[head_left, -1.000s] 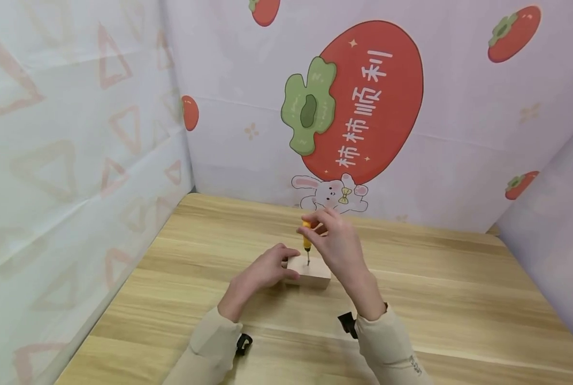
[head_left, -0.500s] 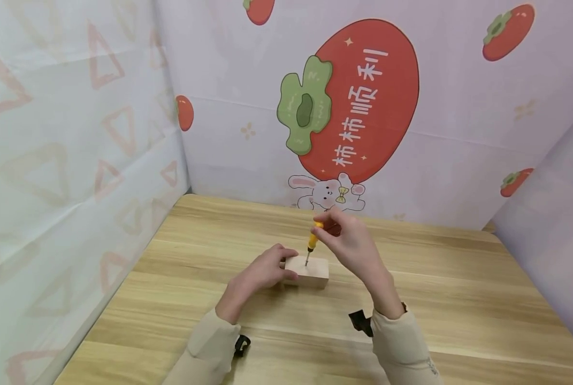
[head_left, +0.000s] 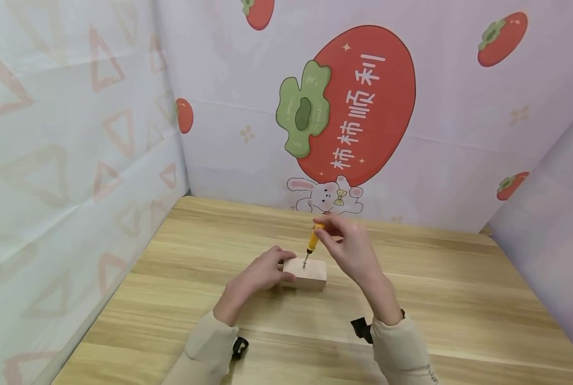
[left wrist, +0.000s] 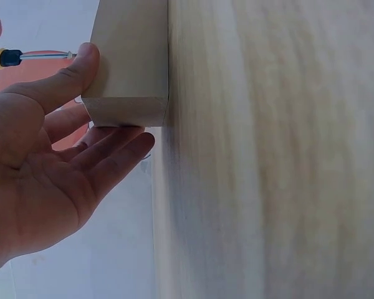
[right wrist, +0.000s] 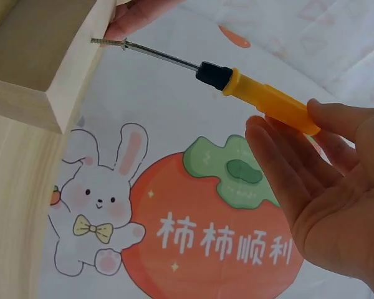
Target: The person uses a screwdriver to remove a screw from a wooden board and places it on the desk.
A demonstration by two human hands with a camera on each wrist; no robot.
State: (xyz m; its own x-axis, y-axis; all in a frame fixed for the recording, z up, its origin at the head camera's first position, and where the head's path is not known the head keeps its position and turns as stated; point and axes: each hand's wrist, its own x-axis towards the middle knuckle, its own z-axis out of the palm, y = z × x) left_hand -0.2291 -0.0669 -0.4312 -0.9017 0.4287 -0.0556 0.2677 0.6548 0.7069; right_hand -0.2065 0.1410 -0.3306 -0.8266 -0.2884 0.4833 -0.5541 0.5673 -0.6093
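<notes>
Screwdriver [right wrist: 271, 103], yellow handle with black collar and slim metal shaft: located above the wooden block [head_left: 310, 282], tip down at the head of a small screw [right wrist: 111, 42]. Shaft leans toward the right hand's side in the head view; screw and shaft are not quite in line in the right wrist view. Screw stands on the block's upper face, threaded length visible outside the wood; depth of entry cannot be told.

Right hand [head_left: 351, 246]: thumb and fingers pinch the upper end of the handle, palm clear of it. Left hand [head_left: 265, 270]: clamped about the left end of the block, thumb at the near upper edge, other fingers round the end and far side.

Block lies flat, long side roughly left to right, on the wood-grain surface [head_left: 459, 299]. Both forearms in pale sleeves [head_left: 206, 345]; a black device [head_left: 240, 348] sits by the left cuff, a second by the right. Behind: pale backdrop [head_left: 459, 133] printed with a large red persimmon and a white rabbit [head_left: 325, 195]
</notes>
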